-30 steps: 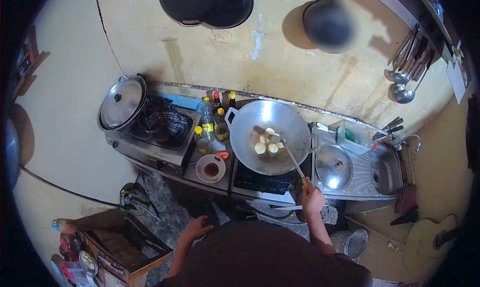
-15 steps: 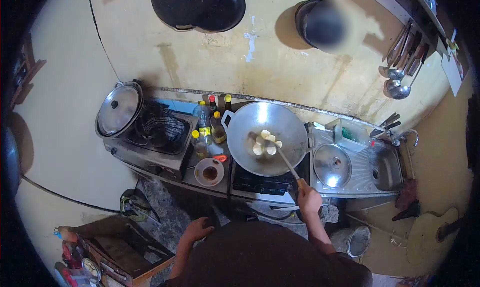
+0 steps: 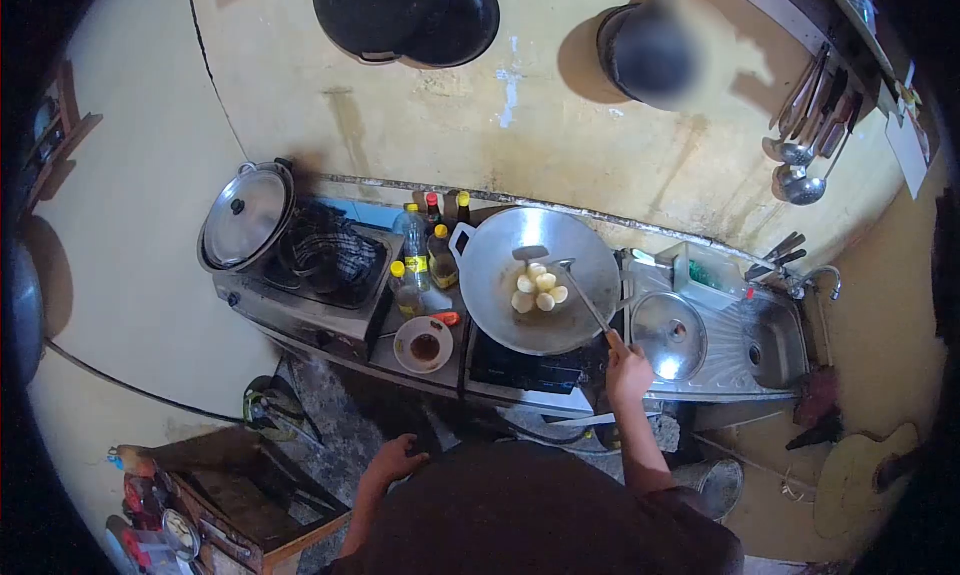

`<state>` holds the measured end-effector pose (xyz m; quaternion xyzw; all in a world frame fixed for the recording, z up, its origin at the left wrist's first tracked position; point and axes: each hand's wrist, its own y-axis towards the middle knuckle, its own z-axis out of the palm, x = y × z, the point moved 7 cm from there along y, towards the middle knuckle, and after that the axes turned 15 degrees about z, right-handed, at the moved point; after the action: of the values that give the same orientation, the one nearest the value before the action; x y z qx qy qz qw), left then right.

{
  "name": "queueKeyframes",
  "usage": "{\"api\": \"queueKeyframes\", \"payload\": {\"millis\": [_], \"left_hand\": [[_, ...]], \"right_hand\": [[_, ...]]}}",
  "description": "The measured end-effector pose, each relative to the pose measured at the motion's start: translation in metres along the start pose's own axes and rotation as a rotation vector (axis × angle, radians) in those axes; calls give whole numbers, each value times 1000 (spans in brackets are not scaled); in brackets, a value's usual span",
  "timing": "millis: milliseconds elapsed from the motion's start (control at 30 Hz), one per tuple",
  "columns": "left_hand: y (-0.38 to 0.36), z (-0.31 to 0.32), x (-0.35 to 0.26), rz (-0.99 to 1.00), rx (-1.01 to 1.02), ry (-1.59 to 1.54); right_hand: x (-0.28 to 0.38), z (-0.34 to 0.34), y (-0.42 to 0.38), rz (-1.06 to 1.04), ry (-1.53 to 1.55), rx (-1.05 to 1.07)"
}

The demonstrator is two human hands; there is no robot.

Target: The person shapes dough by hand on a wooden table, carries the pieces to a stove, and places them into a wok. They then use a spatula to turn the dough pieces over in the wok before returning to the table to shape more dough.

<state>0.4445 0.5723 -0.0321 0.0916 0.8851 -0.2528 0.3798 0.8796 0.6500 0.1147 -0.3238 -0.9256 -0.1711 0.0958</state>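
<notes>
My right hand (image 3: 628, 373) is wrapped round the handle of a long metal spatula (image 3: 587, 302). Its head is inside a large silver wok (image 3: 492, 283), at the right of a small cluster of pale, rounded pieces of food (image 3: 545, 301). The wok rests over a black stove (image 3: 525, 373) on the counter. My left hand (image 3: 396, 459) hangs low in front of the counter, its fingers loosely curled and apart, holding nothing that I can see.
Left of the wok stand several bottles (image 3: 414, 245) and a bowl with dark brown sauce (image 3: 424, 349). A lidded pot (image 3: 247, 215) sits on the left stove. To the right are a round lid (image 3: 667, 335), a clear plastic container (image 3: 705, 280) and a sink (image 3: 772, 350).
The spatula head has moved up and right, from among the food pieces to beside them. The pieces have shifted within the wok. My left hand has barely moved.
</notes>
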Motion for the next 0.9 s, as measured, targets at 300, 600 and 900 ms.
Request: {"api": "queueKeyframes", "payload": {"millis": [300, 600, 900], "left_hand": [[-13, -8, -14, -79, 13, -8], [-6, -2, -14, -79, 40, -8], [-15, -8, -13, -78, 21, 1]], "right_hand": [[-23, -3, 17, -248, -129, -166], [7, 0, 24, -243, -33, -201], [13, 13, 38, -149, -85, -136]]}}
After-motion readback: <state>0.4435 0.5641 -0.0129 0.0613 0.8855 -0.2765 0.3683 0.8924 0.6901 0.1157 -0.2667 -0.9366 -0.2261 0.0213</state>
